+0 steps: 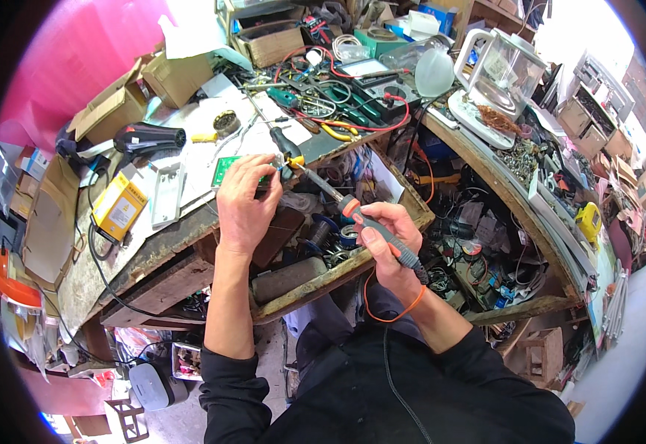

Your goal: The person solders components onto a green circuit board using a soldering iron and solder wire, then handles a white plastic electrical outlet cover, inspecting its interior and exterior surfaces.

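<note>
Board (223, 171) at left hand (247, 196), iron (347, 206) in right (388, 244)

Gap between left hand (247, 196) and right hand (389, 237) over open drawer (323, 282) is passable, but soldering iron (351, 207) crosses ahead and hair dryer (149, 138), yellow box (119, 205) block left.

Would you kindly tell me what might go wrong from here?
The tip of the iron in the right hand appears close to the left hand; if hot, a slip might burn it. The tip also appears near the screwdriver, and might scorch its handle. The board is near the open drawer, so dropped bits could get lost there.
</note>
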Demonstrator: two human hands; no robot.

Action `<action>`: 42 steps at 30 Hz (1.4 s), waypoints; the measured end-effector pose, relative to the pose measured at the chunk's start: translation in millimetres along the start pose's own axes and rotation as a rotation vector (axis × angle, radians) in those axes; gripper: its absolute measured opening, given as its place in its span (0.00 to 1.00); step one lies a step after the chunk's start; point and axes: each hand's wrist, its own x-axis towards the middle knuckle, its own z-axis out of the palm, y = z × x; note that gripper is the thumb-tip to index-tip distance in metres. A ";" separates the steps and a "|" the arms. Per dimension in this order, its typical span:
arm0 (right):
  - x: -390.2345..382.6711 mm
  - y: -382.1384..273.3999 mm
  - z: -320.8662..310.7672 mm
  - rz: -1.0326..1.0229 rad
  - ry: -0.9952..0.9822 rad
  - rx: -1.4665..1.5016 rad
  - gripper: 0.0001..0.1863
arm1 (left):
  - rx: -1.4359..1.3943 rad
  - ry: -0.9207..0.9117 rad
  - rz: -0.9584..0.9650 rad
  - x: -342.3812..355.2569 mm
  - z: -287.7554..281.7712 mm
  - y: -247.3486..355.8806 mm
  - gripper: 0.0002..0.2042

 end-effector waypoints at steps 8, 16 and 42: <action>-1.9 5.0 2.7 0.051 0.002 0.064 0.18 | -0.053 -0.029 -0.036 0.1 -1.4 -0.3 0.07; -3.2 8.5 8.5 0.049 -0.030 0.073 0.18 | -0.062 -0.036 -0.036 0.6 -1.5 0.4 0.07; -3.8 16.9 9.1 0.004 -0.085 -0.060 0.19 | -0.058 -0.030 -0.030 -2.3 -1.1 -3.8 0.08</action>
